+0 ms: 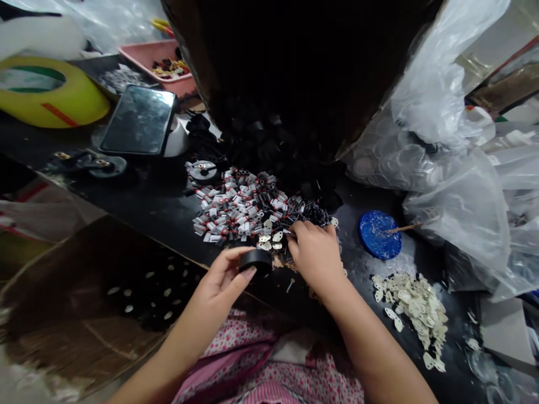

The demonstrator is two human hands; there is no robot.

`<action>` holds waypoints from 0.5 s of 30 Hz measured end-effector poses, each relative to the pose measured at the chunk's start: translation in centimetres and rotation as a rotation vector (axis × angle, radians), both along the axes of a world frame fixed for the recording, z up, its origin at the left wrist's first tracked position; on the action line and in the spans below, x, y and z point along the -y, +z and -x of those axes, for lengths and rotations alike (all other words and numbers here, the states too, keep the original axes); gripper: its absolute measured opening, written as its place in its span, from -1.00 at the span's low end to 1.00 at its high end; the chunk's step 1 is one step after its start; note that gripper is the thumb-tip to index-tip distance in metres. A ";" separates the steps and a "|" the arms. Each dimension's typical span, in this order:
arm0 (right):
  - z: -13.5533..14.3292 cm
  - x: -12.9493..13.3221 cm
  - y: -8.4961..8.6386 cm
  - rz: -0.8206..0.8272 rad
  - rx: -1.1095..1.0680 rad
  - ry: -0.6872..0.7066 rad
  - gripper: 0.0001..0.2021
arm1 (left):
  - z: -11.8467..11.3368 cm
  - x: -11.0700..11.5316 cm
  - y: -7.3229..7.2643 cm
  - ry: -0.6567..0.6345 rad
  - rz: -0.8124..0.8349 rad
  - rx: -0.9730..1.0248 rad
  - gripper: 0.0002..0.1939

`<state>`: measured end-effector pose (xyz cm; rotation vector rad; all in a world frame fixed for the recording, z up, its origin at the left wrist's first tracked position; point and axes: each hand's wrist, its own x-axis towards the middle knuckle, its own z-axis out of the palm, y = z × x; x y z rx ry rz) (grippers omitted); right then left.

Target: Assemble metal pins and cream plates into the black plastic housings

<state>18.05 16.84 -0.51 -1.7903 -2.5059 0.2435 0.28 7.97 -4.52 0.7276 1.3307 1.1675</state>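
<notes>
My left hand (225,278) grips a round black part (256,261) between thumb and fingers, near the front edge of the black table (155,216). To its right, my right hand (314,249) has its fingers bent down at small metal plates (272,238) and dark small pieces; its fingertips are partly hidden, and I cannot make out what they hold. Just beyond both hands lies a heap of grey-white pieces with red rings (238,205). A loose screw (290,285) rests between my wrists.
A dark open box (303,67) stands behind the heap. On the right are a blue lid (379,234), pale plates (415,308) and plastic bags (467,207). Yellow tape (80,95), a phone (138,120) and a pink tray (185,85) lie left. A carton (63,331) stands below.
</notes>
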 end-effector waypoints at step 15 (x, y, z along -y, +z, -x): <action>0.2 4.3 -0.3 0.113 -0.582 -0.013 -0.91 | -1.7 -2.0 2.5 0.092 0.230 0.678 -0.88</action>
